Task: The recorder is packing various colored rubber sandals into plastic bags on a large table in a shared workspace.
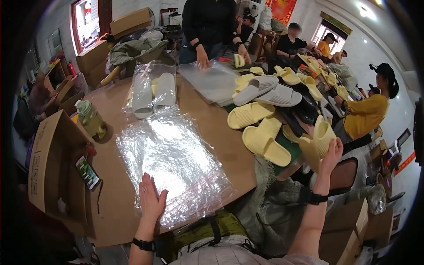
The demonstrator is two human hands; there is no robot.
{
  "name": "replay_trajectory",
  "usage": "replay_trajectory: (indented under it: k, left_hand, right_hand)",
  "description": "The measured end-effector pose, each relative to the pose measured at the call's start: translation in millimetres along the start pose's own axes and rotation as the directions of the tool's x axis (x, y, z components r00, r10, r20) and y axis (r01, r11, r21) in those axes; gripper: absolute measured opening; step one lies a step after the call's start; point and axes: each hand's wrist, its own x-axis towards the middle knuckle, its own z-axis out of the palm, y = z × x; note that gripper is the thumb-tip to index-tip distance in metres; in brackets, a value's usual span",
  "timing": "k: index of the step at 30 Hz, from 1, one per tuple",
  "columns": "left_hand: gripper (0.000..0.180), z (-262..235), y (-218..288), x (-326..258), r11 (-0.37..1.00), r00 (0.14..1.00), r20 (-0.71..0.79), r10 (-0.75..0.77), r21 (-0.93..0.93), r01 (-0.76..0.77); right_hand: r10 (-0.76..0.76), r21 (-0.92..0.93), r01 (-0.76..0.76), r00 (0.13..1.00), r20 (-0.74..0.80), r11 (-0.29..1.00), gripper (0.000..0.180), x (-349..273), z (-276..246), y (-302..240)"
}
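My left hand (151,198) lies on a stack of clear plastic bags (181,154), its fingers stretched out and the thumb apart. The bags shine under the light and cover the middle of the cardboard-topped table (223,137). Off to the right, my right hand (331,158) is closed on yellow slippers (323,138), which are tilted upright beside the pile. Loose yellow slippers (266,145) lie left of that hand. Grey ribbed slippers (282,96) rest on top of the pile. Beyond the stack, a bagged grey pair (165,90) lies on the table.
An open cardboard box (57,154), a phone (87,172) and a green-lidded bottle (90,119) stand or lie at the left. Across the table a person in black (207,22) handles more clear bags (210,79). Another person in yellow (366,115) works at the right.
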Motion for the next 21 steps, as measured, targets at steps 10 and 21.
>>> replay_trajectory:
  k: [10,21]
  left_hand:
    - [0.080,3,-7,-3,1.000,1.000,-0.023,-0.016,0.023,0.016]
    - [0.081,4,-2,-5,0.991,0.991,-0.018,-0.134,0.018,0.135]
  right_hand:
    - [0.222,0.155,-0.339,0.837,0.499,0.928,0.024,-131,116,-88]
    - [0.112,0.132,-0.534,0.400,0.910,0.835,0.038,-315,255,-57]
